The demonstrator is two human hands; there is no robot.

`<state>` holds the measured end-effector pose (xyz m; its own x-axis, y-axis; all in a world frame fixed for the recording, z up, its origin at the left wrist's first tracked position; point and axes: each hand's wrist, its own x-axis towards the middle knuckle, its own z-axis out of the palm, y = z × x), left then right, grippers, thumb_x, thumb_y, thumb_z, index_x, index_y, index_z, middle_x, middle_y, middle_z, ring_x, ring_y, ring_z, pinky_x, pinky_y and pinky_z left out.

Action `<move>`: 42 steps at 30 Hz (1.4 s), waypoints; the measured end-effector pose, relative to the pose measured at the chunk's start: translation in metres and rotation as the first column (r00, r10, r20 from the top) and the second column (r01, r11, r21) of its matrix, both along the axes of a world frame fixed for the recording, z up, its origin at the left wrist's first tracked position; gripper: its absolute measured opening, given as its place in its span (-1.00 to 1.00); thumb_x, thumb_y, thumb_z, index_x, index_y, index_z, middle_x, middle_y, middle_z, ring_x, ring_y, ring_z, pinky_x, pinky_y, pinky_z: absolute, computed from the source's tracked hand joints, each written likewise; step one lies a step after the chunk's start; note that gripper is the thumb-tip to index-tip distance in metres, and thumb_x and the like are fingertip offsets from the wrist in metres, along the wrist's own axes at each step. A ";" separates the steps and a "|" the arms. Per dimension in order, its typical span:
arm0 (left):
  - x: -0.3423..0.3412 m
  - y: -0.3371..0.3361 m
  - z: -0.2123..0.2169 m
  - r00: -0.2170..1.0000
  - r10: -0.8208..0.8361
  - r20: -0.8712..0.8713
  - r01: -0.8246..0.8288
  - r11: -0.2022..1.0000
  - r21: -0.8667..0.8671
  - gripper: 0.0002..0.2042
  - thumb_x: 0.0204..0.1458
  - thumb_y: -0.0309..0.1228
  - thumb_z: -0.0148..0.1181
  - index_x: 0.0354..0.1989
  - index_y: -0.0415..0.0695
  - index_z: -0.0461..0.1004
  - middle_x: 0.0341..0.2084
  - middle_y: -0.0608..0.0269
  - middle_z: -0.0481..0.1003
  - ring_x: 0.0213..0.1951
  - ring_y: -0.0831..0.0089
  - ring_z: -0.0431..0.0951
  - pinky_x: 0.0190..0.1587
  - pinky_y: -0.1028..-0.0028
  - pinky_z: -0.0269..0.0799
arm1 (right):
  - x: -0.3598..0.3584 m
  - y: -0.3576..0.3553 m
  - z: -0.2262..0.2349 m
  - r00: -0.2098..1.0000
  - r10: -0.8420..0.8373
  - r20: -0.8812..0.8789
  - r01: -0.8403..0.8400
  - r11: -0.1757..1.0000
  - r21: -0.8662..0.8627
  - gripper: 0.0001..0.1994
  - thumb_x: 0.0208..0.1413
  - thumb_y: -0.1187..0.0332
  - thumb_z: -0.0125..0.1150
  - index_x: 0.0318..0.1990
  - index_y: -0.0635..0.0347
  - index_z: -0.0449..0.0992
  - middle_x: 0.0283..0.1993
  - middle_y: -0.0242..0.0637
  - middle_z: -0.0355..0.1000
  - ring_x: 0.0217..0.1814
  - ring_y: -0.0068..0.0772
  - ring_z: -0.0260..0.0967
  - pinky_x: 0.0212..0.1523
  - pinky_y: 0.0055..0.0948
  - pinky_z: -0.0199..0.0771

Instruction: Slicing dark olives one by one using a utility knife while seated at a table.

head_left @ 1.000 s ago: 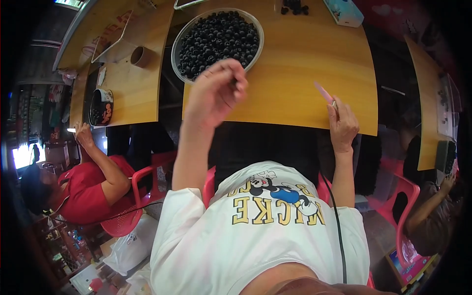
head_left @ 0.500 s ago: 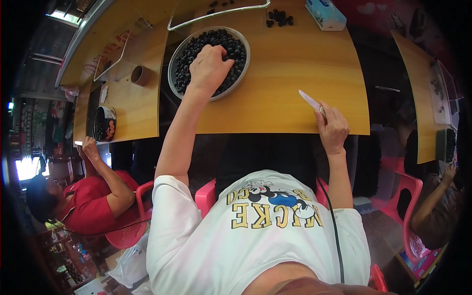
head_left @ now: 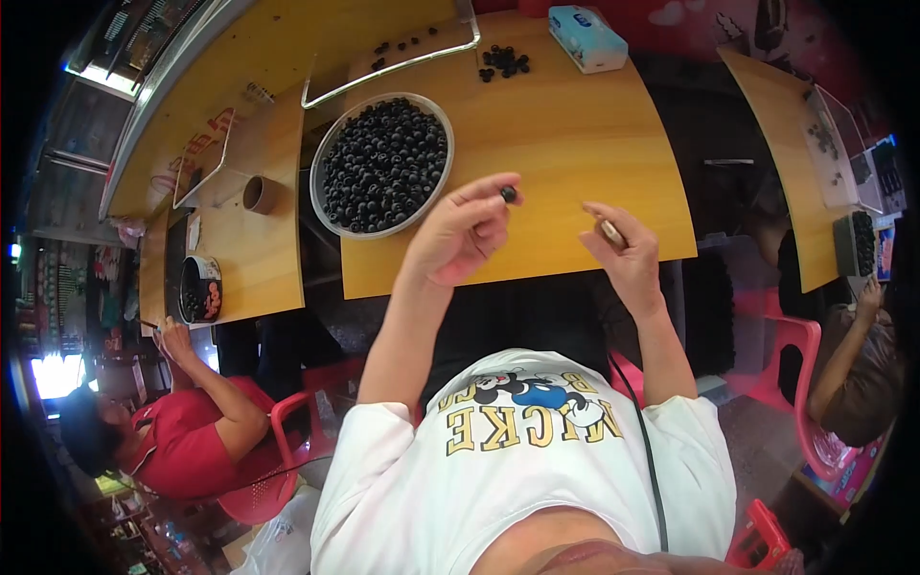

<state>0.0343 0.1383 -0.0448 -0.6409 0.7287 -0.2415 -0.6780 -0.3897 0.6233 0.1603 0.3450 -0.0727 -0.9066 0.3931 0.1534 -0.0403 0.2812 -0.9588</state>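
Observation:
My left hand [head_left: 470, 228] is off the bowl, over the near part of the table. Between its thumb and fingertips it pinches a small black round piece [head_left: 508, 194]. Facing it on the right, my right hand [head_left: 625, 257] is closed around a small knife [head_left: 612, 233]; the pale handle shows, while the blade can hardly be made out from this angle. Left of my left hand stands a wide clear plastic bowl [head_left: 317, 196], heaped with black round pieces [head_left: 383, 163] of the same look, several with a pale ring or hole.
A small pile of black pieces [head_left: 504, 63] lies at the far side of the wooden table [head_left: 565, 144], beside a blue tissue pack [head_left: 587, 38]. A clear panel with a white edge [head_left: 393, 69] stands behind the bowl. A person in red [head_left: 206, 426] sits at left, another person [head_left: 848, 374] at right.
My left hand has come out of the bowl toward my right hand, now with one black piece. The right hand has turned, so the knife's blade no longer shows plainly. The view has shifted.

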 end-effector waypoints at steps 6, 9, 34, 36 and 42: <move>0.035 0.016 -0.023 0.996 0.007 0.089 -0.013 0.998 0.067 -0.79 0.05 -0.58 0.16 -0.12 -0.19 0.48 -0.26 0.25 0.53 -0.25 0.52 0.58 -0.19 0.54 0.57 | -0.017 -0.027 0.029 0.922 0.220 -0.319 -0.022 0.852 0.524 -0.58 -0.23 0.64 0.32 -0.10 0.10 0.62 -0.44 -0.30 0.44 -0.46 -0.36 0.42 -0.49 -0.51 0.38; 0.036 0.009 -0.017 0.993 -0.079 0.090 0.070 0.993 0.094 -0.83 0.05 -0.58 0.17 -0.16 -0.18 0.48 -0.31 0.29 0.54 -0.27 0.55 0.57 -0.19 0.53 0.57 | -0.017 -0.030 0.026 0.897 0.246 -0.368 0.032 0.792 0.609 -0.62 -0.23 0.60 0.36 -0.14 0.09 0.63 -0.46 -0.34 0.44 -0.50 -0.38 0.41 -0.52 -0.51 0.36; 0.052 0.006 -0.031 0.951 0.031 0.309 -0.119 0.955 0.270 -0.86 0.16 -0.45 0.15 -0.14 -0.17 0.41 -0.34 0.25 0.50 -0.53 0.72 0.25 -0.55 0.70 0.16 | -0.003 -0.033 0.038 0.944 0.266 -0.196 -0.022 0.644 0.765 -0.68 0.05 0.15 0.26 -0.11 0.13 0.53 -0.41 -0.30 0.43 -0.45 -0.26 0.40 -0.47 -0.36 0.37; 0.051 0.006 -0.034 0.965 0.031 0.262 -0.104 0.957 0.272 -0.86 0.15 -0.45 0.17 -0.16 -0.17 0.41 -0.34 0.26 0.50 -0.53 0.72 0.26 -0.55 0.70 0.15 | -0.004 -0.032 0.036 0.946 0.260 -0.192 -0.021 0.642 0.766 -0.68 0.06 0.14 0.26 -0.13 0.13 0.55 -0.44 -0.31 0.42 -0.47 -0.27 0.39 -0.48 -0.37 0.36; 0.052 0.004 -0.036 0.960 0.060 0.273 -0.124 0.967 0.223 -0.87 0.13 -0.45 0.19 -0.19 -0.17 0.43 -0.36 0.28 0.48 -0.52 0.71 0.28 -0.55 0.68 0.14 | -0.006 -0.032 0.031 0.943 0.259 -0.208 -0.008 0.644 0.765 -0.69 0.08 0.13 0.24 -0.14 0.14 0.57 -0.49 -0.33 0.39 -0.50 -0.31 0.37 -0.50 -0.37 0.35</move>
<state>0.0862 0.1427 -0.0812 -0.6451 0.7259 -0.2384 -0.7588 -0.5719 0.3117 0.1542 0.3133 -0.0420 -0.8078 -0.0915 0.5823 -0.3581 0.8609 -0.3615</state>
